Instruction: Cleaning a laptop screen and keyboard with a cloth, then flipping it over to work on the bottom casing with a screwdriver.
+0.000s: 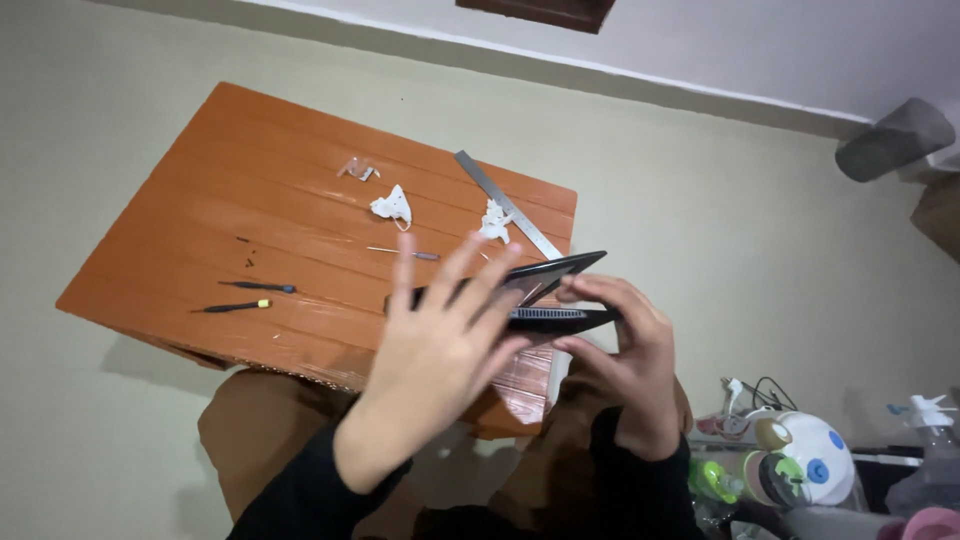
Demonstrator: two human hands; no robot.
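Head view: laptop [545, 295] half open at table's [200, 250] 4 o'clock edge. Right hand [625, 365] grips it; left hand [435, 355] splayed, empty, against it. Screwdrivers [245, 297] lie at 8 o'clock; disassembly looks barely begun.

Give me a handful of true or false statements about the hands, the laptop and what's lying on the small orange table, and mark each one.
1. The right hand grips the dark laptop at its edge. True.
2. The left hand is clenched in a fist. False: its fingers are spread open, in front of the laptop.
3. A metal ruler lies on the orange table. True.
4. The laptop lies flat and shut on the table. False: it is held up, its two halves slightly parted.
5. Two small screwdrivers lie near the table's left side. True.
6. The crumpled white tissues are on the floor. False: they lie on the table.
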